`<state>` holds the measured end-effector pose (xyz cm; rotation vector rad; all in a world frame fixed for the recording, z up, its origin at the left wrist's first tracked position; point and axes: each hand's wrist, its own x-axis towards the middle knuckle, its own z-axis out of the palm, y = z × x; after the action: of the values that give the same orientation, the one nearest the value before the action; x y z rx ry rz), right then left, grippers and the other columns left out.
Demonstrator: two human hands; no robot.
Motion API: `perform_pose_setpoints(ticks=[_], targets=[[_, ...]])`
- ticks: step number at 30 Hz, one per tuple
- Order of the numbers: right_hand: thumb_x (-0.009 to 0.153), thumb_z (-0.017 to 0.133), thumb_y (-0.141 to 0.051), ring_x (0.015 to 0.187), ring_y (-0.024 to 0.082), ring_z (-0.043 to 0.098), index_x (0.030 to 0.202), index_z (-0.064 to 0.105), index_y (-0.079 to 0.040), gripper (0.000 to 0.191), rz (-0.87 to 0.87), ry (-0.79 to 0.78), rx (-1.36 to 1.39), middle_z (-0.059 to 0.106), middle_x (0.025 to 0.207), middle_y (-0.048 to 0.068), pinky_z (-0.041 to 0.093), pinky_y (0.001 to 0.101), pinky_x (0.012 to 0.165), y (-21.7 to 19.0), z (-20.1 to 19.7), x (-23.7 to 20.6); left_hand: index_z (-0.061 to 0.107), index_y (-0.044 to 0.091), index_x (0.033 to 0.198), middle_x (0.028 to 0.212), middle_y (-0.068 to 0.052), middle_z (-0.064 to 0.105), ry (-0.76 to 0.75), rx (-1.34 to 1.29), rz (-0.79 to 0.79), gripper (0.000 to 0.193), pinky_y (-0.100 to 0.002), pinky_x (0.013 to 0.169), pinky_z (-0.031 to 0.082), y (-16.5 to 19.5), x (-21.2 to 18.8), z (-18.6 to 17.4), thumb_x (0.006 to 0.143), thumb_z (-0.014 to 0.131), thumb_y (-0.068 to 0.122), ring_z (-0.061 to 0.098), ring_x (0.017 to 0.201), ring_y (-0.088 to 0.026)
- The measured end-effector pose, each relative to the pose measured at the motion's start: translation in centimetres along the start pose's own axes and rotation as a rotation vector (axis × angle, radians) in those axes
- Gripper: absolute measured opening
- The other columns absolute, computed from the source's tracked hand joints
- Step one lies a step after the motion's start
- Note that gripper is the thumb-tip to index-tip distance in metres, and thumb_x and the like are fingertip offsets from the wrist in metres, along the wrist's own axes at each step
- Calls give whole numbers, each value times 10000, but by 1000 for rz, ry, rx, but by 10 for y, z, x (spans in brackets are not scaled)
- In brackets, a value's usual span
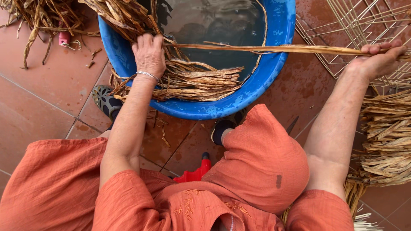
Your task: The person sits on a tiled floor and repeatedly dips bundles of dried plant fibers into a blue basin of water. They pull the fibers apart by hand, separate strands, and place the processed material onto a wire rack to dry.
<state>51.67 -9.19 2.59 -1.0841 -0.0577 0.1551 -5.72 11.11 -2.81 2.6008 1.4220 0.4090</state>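
Currently the long tan dried-plant strand [274, 48] spans taut over the round blue plastic water basin [257, 92]. Risk: strand may snap or slip if pulled harder, being thin and wet. Left hand [148, 53], palm down, fingers curled, pins its end on the soaked brown fibre bundle [201, 83]. Right hand [376, 57], arm extended, closed around the far end.

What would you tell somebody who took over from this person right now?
Left hand: resting on the bundle of dried stalks lying over the rim of the blue basin.
Right hand: gripping one long strand, stretched across the basin between both hands.
Basin holds water; more stalks sit in it at top left.
Done: one strand pulled out of the bundle.
Left: most of the bundle. A wire frame and woven straw lie to the right.
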Motion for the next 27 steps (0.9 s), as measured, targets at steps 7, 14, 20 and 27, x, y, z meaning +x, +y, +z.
perform_pose_setpoints(ticks=[7, 14, 20, 27], targets=[[1063, 596, -64, 830, 179, 654, 1263, 604, -17, 205, 65, -319, -104, 688, 978, 102, 603, 365, 753, 29, 32, -93, 645, 134, 1165, 1178, -112, 578, -281, 108, 263, 354, -496, 1012, 392, 90, 3, 69, 834, 699, 23, 520, 1159, -272], [1169, 522, -74, 822, 119, 629, 1310, 545, -102, 145, 62, -685, -275, 659, 972, 49, 578, 275, 796, 47, 54, -174, 721, 161, 938, 1026, -58, 642, -297, 74, 242, 69, -544, 1068, 379, 101, -5, 85, 879, 688, 152, 570, 1103, -262], [1047, 732, -67, 685, 69, 534, 1284, 630, -68, 258, 173, -760, -520, 612, 924, 1, 436, 225, 567, 50, 58, -197, 700, 59, 975, 858, -88, 677, 40, -398, -31, 84, -414, 733, 519, 86, 7, 45, 978, 680, 141, 654, 816, -276], [1035, 600, -252, 686, 47, 620, 1165, 708, -91, 233, 715, -865, -400, 761, 1006, 51, 489, 201, 534, 64, 84, -234, 722, 44, 1016, 704, 31, 627, -261, -1361, -351, 157, -231, 513, 478, 140, -2, 40, 1033, 636, 173, 580, 598, -33]])
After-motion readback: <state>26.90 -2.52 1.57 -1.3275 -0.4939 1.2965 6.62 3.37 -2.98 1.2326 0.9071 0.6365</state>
